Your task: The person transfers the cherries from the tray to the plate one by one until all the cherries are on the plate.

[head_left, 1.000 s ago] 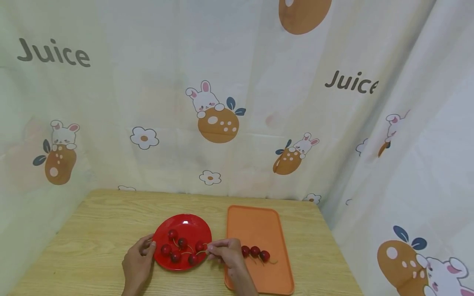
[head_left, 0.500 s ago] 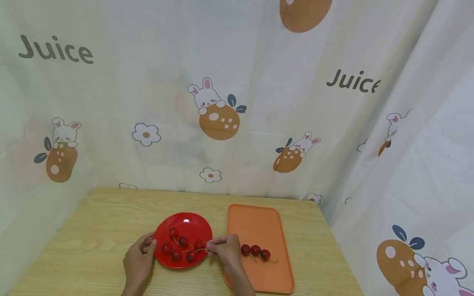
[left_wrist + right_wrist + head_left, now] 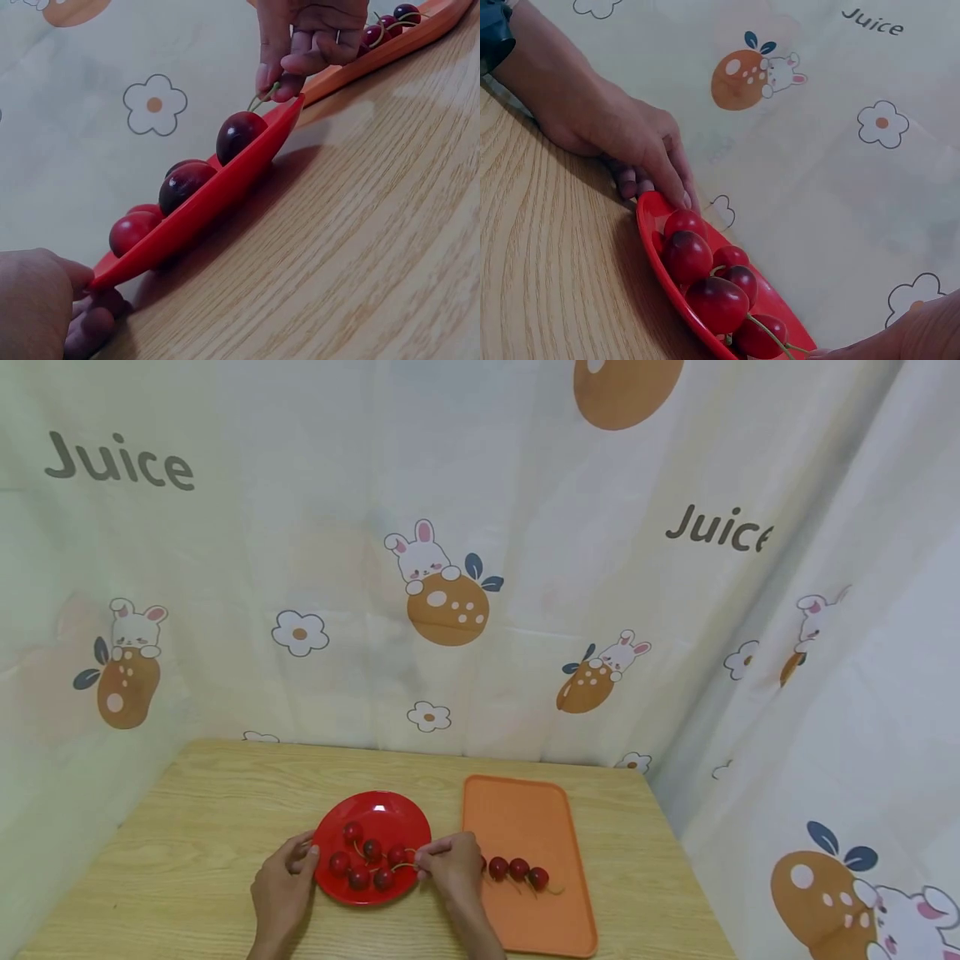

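Two hands flank a red plate holding several cherries.

Cherries on plate, left of tray

Pale curtain, rabbit prints, "Juice" lettering, wood-grain table

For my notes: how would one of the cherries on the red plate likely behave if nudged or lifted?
A cherry would probably roll when nudged, since it is round and sits on a smooth-looking red plate. Its glossy skin may feel slippery. Lifted by its thin stem, it would likely dangle and swing.
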`<action>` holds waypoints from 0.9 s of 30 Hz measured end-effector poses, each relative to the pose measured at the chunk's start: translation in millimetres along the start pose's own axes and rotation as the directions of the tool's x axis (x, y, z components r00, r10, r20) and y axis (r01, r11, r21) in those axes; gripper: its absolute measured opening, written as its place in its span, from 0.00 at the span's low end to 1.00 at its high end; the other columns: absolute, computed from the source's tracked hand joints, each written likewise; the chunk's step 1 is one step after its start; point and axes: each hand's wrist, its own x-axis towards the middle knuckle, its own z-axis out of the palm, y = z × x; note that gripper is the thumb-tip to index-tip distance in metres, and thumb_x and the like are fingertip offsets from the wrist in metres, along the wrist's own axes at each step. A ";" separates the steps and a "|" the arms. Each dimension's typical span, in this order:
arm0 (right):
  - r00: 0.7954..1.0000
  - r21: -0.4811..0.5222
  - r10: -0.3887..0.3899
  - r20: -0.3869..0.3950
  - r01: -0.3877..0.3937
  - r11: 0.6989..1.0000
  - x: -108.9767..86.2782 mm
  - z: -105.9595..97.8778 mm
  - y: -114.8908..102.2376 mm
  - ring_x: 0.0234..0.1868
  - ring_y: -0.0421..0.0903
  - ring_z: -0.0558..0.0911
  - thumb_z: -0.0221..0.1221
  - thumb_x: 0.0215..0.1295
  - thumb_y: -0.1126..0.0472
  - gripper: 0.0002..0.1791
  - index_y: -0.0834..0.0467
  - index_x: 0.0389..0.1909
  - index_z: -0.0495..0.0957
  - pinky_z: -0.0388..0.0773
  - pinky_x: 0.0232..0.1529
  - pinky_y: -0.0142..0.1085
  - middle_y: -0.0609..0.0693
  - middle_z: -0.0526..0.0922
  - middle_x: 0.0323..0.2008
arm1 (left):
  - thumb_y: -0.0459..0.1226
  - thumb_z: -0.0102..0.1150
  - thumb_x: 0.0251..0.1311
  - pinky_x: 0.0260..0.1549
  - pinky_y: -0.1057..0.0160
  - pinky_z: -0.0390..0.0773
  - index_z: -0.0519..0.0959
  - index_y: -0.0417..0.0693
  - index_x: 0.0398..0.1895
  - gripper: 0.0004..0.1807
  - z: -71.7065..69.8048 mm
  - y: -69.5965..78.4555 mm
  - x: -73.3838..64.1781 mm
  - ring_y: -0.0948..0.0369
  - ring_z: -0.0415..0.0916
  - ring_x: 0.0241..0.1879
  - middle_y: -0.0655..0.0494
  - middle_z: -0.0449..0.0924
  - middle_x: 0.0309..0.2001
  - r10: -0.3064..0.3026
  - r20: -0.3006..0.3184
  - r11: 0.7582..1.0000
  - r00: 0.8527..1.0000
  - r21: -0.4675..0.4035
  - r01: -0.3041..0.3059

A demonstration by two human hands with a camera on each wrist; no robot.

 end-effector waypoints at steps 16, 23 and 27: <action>0.998 -0.252 -0.056 -0.011 0.051 0.966 6.1 6.1 -5.4 0.14 0.38 0.80 0.77 0.58 0.71 0.11 0.56 0.20 0.90 0.74 0.22 0.31 0.45 0.83 0.12 | 0.36 0.64 0.76 0.45 0.56 0.76 0.86 0.42 0.64 0.18 -0.6 1.0 3.5 0.60 0.89 0.36 0.40 0.93 0.51 -0.012 0.045 1.000 0.999 -0.013 0.012; 0.999 -0.215 -0.039 0.009 0.040 0.976 4.1 2.4 -12.0 0.16 0.41 0.84 0.79 0.55 0.71 0.09 0.59 0.22 0.90 0.78 0.21 0.30 0.45 0.85 0.15 | 0.36 0.64 0.75 0.44 0.57 0.76 0.86 0.43 0.63 0.17 -2.1 0.2 4.9 0.58 0.91 0.36 0.40 0.93 0.51 -0.006 0.029 1.000 1.000 -0.012 0.006; 0.998 -0.213 -0.064 0.022 0.067 0.975 2.1 -2.1 -18.1 0.17 0.46 0.87 0.79 0.56 0.71 0.08 0.60 0.22 0.90 0.79 0.21 0.31 0.47 0.87 0.16 | 0.36 0.65 0.75 0.43 0.59 0.76 0.86 0.43 0.63 0.17 -3.4 -0.6 6.2 0.58 0.91 0.36 0.40 0.93 0.51 -0.001 0.019 1.000 1.000 -0.010 0.002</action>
